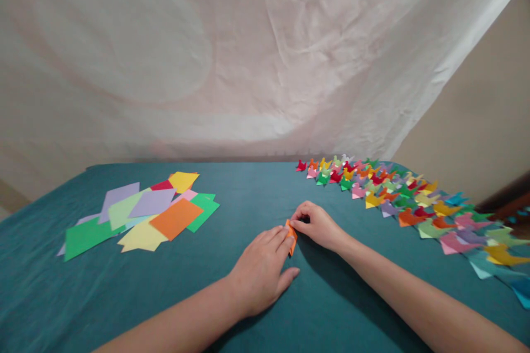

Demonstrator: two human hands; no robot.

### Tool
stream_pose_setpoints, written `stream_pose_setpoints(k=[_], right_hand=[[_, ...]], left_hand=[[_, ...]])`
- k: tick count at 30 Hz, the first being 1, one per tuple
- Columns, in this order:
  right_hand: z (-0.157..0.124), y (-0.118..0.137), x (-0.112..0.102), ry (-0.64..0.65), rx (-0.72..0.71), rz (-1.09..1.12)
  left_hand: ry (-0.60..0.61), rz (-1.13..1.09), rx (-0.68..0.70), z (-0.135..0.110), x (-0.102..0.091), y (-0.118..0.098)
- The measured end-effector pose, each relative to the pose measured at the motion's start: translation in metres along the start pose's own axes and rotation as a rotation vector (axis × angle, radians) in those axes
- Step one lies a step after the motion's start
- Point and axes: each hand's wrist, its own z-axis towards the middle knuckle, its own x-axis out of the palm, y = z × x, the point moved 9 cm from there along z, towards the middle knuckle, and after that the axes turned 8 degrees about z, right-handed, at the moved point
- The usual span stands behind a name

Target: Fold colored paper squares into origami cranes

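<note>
A small folded orange paper piece (pixel 291 236) lies on the teal tablecloth (pixel 248 198) near the table's middle. My left hand (pixel 260 270) rests flat on the cloth, its fingers stretched out and pressing on the piece's left side. My right hand (pixel 317 225) has curled fingers and pinches the paper's upper right end. Most of the orange paper is hidden under the fingers.
A loose spread of flat coloured paper squares (pixel 144 212) lies at the left. Several rows of folded paper figures (pixel 409 204) in many colours run along the right side to the table's edge. A creased pale sheet (pixel 248 55) hangs behind the table.
</note>
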Motion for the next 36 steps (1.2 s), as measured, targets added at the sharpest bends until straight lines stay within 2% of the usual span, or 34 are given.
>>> stream_pose_setpoints(k=[23,36], right_hand=[[0.0051,-0.0063,-0.0006,-0.089,0.015,-0.117],[0.0,-0.004,-0.0024,-0.056,-0.002,-0.081]], left_hand=[[-0.028,-0.017,0.005,-0.0024,-0.0061,-0.0017],[-0.03,-0.002,-0.008,-0.0016,-0.0074,0.0022]])
